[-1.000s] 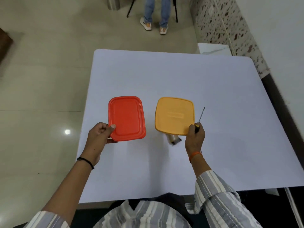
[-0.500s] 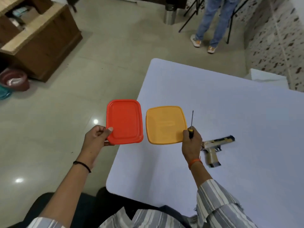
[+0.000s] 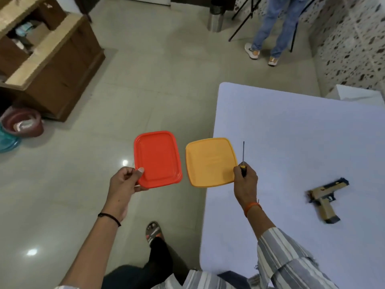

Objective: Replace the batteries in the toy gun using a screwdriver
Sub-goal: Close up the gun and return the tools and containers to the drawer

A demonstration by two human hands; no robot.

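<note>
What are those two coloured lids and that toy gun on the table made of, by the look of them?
The red lid and the yellow lid look like thin moulded plastic: even colour, a soft sheen, raised rims and rounded corners. The toy gun also looks like plastic, matt tan with darker parts, though motion blur leaves that open. The table shows a plain matt white surface; its material cannot be told.

Head-worn view, aimed forward and steeply down.

A single wide-angle camera is carried above both hands: the left hand (image 3: pixel 123 182) is seen low centre, the right hand (image 3: pixel 244 180) just beside it, both close. The table (image 3: pixel 291 132) is framed right of the right hand, the floor (image 3: pixel 166 90) left and ahead.
</note>
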